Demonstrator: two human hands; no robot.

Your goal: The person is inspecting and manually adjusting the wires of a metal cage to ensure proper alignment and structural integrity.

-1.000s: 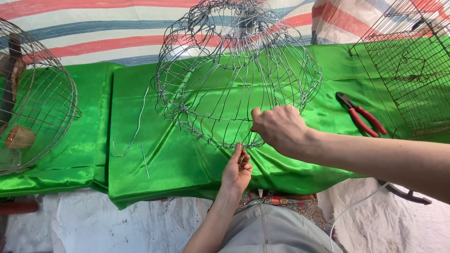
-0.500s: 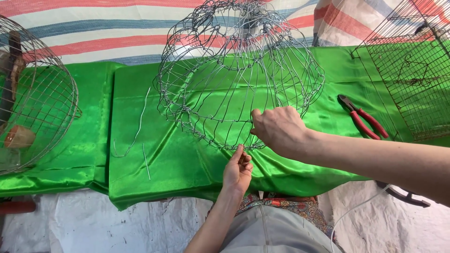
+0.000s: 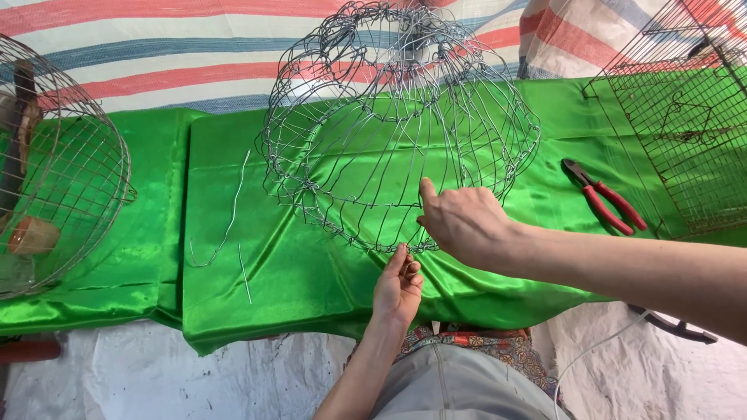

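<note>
Head view, looking down: right hand [image 3: 467, 225] against near rim of domed wire frame [image 3: 401, 117], thumb raised along one rib, fingers curled together around the wire. Left hand [image 3: 398, 286] just below, fingertips pinched shut on the frame's lowest rim wire. Frame tilted on green satin cloth [image 3: 311, 264], open bottom facing the person, its ribs crossing in front of both hands. Loose bent wire lengths [image 3: 226, 225] on the cloth to the left, apart from the frame. Red-handled pliers [image 3: 603, 198] to the right, near the right forearm, not touched. Round wire cage [image 3: 70, 179] at far left, square mesh cage [image 3: 692, 132] at far right. Bare cloth between frame and pliers; cloth edge close below left hand.
</note>
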